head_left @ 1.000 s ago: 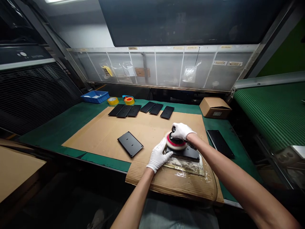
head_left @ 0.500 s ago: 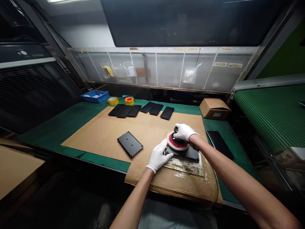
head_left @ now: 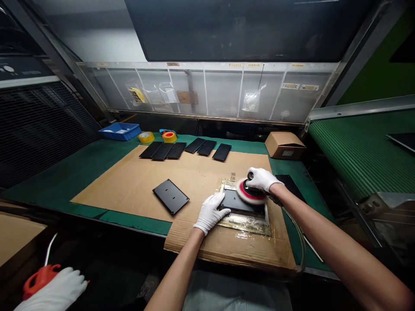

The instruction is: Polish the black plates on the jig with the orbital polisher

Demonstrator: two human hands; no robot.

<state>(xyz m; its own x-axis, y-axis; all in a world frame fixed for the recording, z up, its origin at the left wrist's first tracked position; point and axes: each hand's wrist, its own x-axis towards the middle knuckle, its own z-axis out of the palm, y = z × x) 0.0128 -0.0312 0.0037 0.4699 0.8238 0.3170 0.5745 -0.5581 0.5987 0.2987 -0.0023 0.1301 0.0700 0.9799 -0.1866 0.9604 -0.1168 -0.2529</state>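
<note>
Head view: green-topped workbench (head_left: 81,172), green belt conveyor (head_left: 363,160) on the right. Big cardboard sheet (head_left: 123,190) on the bench, corrugated pad (head_left: 233,252) overlapping its near edge. Glossy, residue-smeared sheet (head_left: 244,223) on the pad; black plate (head_left: 233,202) lying flat on it. Red-and-white foam-padded orbital polisher (head_left: 251,192) sits on the plate's right end, touching it. Right hand (head_left: 261,179), white-gloved, wrapped over the polisher top, holding it. Left hand (head_left: 210,212), white-gloved, open and flat, fingers (head_left: 218,199) on the plate's left end. Six more black plates (head_left: 207,149) in a row at the far edge; loose black plate (head_left: 170,196) left of the hands. Separate white-gloved hand (head_left: 55,291) at lower left, beside a red-orange object (head_left: 40,278).
</note>
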